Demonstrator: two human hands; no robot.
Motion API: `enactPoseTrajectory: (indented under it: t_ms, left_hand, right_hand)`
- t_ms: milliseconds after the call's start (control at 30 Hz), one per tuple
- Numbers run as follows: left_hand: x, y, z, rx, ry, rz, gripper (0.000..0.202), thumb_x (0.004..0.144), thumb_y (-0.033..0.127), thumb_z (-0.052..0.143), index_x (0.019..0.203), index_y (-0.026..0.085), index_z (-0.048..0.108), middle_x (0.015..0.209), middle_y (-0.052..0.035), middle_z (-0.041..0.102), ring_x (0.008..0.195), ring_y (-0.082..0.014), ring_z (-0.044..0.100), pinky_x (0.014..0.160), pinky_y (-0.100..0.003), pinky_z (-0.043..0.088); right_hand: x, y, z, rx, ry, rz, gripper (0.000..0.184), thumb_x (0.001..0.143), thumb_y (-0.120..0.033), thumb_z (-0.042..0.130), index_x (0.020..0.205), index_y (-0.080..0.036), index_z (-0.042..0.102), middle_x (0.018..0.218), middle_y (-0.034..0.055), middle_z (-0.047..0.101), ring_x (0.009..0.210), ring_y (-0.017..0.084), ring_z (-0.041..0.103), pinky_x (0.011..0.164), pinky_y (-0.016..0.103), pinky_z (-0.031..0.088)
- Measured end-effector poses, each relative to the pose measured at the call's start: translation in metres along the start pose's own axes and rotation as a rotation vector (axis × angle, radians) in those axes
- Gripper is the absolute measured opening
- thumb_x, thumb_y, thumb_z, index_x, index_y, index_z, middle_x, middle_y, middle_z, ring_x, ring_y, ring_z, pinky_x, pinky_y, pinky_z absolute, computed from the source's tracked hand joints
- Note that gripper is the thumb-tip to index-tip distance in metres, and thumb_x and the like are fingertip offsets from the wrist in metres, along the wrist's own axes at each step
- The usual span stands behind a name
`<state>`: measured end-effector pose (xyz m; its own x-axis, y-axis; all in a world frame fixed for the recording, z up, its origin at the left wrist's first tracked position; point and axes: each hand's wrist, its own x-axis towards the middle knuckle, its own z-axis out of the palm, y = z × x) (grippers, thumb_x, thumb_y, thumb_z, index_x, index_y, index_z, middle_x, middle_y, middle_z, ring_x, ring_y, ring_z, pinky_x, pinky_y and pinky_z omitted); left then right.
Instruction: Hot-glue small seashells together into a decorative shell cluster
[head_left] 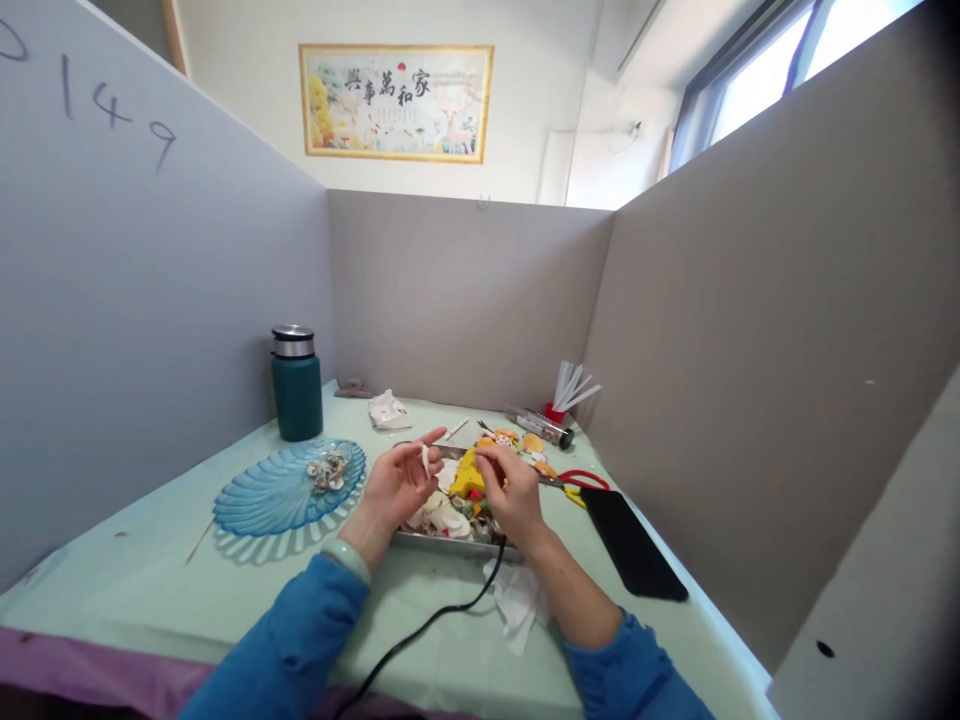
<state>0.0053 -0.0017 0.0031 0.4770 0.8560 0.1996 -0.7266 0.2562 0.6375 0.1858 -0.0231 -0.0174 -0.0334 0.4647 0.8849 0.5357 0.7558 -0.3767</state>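
Observation:
My left hand [401,485] is turned palm up, a small white piece [426,460] held at its fingers; one finger stretches out to the right. Fingertips pinched together, my right hand [514,492] is just right of a yellow glue gun [466,474] and partly covers it. What that pinch holds, if anything, is too small to make out. Below both hands lies a metal tray [450,544] filled with pale shell-like pieces [442,515] and small coloured bits. A black cord [427,625] runs from the tray's front edge toward me.
A blue scalloped plate [259,500] with a small shell cluster [327,471] and a green bottle [297,390] stand left. Scissors [583,480], a black phone [634,545] and white glue sticks [574,385] are right. Crumpled tissue [517,600] lies in front. Grey partitions [472,300] enclose the table.

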Motion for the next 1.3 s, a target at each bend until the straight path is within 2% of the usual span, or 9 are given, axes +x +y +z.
enactPoseTrajectory:
  t_ms: [133, 333, 467, 600, 833, 1167, 1233, 1300]
  left_hand:
    - [-0.004, 0.004, 0.001, -0.26, -0.055, 0.051, 0.048, 0.076, 0.011, 0.043, 0.123, 0.005, 0.049, 0.063, 0.0006, 0.045, 0.054, -0.0089, 0.047, 0.035, -0.015, 0.036]
    - [-0.005, 0.002, -0.003, -0.462, -0.126, 0.17, 0.06, 0.075, 0.01, 0.044, 0.134, 0.006, 0.036, 0.064, 0.0015, 0.043, 0.053, -0.0097, 0.046, 0.037, -0.016, 0.036]
    - [-0.007, 0.006, -0.002, -0.531, -0.152, 0.278, 0.068, 0.071, 0.007, 0.046, 0.138, 0.008, 0.031, 0.065, 0.0018, 0.044, 0.053, -0.0084, 0.046, 0.039, -0.015, 0.036]
    - [-0.012, 0.021, -0.003, -0.579, -0.207, 0.46, 0.072, 0.068, 0.002, 0.044, 0.138, 0.012, 0.032, 0.066, 0.002, 0.045, 0.054, -0.0064, 0.047, 0.04, -0.011, 0.037]
    - [-0.017, 0.044, -0.016, -0.533, -0.187, 0.654, 0.069, 0.067, -0.004, 0.038, 0.134, 0.013, 0.037, 0.067, 0.0018, 0.047, 0.055, -0.0053, 0.049, 0.042, -0.009, 0.039]
    - [-0.016, 0.044, -0.02, -0.473, -0.149, 0.659, 0.065, 0.068, -0.001, 0.043, 0.131, 0.015, 0.042, 0.066, 0.0025, 0.049, 0.056, -0.0041, 0.049, 0.045, -0.008, 0.039]
    - [-0.012, 0.041, -0.016, -0.391, -0.111, 0.593, 0.059, 0.071, 0.005, 0.046, 0.129, 0.011, 0.044, 0.065, 0.0023, 0.048, 0.054, -0.0046, 0.048, 0.043, -0.01, 0.038]
    - [-0.006, 0.034, -0.011, -0.195, -0.02, 0.441, 0.052, 0.074, 0.014, 0.05, 0.126, 0.007, 0.047, 0.064, 0.0011, 0.05, 0.053, -0.0069, 0.049, 0.041, -0.014, 0.038]
  right_hand:
    - [-0.001, 0.002, 0.001, 0.0, -0.009, -0.009, 0.013, 0.09, -0.021, 0.049, 0.092, -0.02, 0.062, 0.084, 0.005, 0.064, 0.074, 0.017, 0.059, 0.07, 0.029, 0.046]
    - [-0.002, 0.005, 0.002, 0.003, -0.037, -0.022, 0.012, 0.09, -0.021, 0.05, 0.091, -0.02, 0.062, 0.086, 0.0052, 0.065, 0.079, 0.017, 0.06, 0.074, 0.03, 0.046]
    - [-0.002, 0.004, 0.001, -0.01, -0.067, -0.013, 0.013, 0.09, -0.021, 0.049, 0.092, -0.02, 0.062, 0.086, 0.0053, 0.065, 0.076, 0.017, 0.06, 0.071, 0.03, 0.047]
    - [-0.003, 0.005, 0.001, -0.001, -0.071, -0.033, 0.012, 0.09, -0.021, 0.05, 0.092, -0.02, 0.062, 0.087, 0.005, 0.066, 0.078, 0.017, 0.061, 0.071, 0.029, 0.047]
    - [-0.004, 0.009, 0.002, 0.001, -0.094, -0.039, 0.01, 0.089, -0.021, 0.052, 0.093, -0.02, 0.061, 0.088, 0.0048, 0.066, 0.079, 0.018, 0.061, 0.072, 0.029, 0.047]
    - [-0.005, 0.009, 0.002, -0.001, -0.105, -0.029, 0.011, 0.089, -0.022, 0.052, 0.093, -0.021, 0.063, 0.09, 0.0044, 0.067, 0.079, 0.018, 0.063, 0.072, 0.028, 0.048]
    - [-0.005, 0.009, 0.003, 0.002, -0.101, -0.033, 0.011, 0.089, -0.022, 0.052, 0.093, -0.021, 0.062, 0.089, 0.0043, 0.067, 0.079, 0.018, 0.063, 0.072, 0.028, 0.048]
    - [-0.005, 0.008, 0.002, 0.008, -0.089, -0.03, 0.011, 0.089, -0.022, 0.052, 0.092, -0.021, 0.062, 0.088, 0.0042, 0.067, 0.078, 0.017, 0.062, 0.072, 0.028, 0.048]
